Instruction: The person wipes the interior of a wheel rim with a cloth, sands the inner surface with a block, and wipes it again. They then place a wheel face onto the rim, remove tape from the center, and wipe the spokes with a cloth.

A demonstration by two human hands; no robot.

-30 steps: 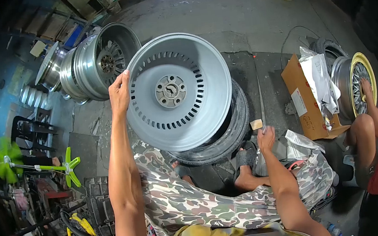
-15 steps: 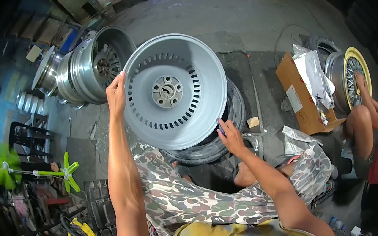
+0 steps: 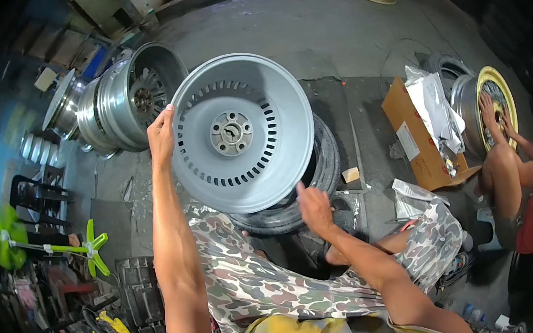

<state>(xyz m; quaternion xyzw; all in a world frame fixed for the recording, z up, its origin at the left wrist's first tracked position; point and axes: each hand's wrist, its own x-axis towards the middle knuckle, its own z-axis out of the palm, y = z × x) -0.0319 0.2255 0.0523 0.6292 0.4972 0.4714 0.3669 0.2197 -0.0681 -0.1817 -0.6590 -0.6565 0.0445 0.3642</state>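
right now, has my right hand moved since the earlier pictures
Yes, to the left: it was just beside the wood block at first, and now the right hand is left of it, by the gray wheel's lower edge.

Grey concrete floor [image 3: 277, 22] runs beneath everything, partly covered by flat dark sheeting [image 3: 368, 113]; a black rubber tyre [image 3: 329, 160] lies flat on the sheeting; just beside it sits a small tan block [image 3: 350, 175]. An open brown cardboard box [image 3: 416, 154] stands farther right; crumpled silver packaging [image 3: 415, 199] lies near it.
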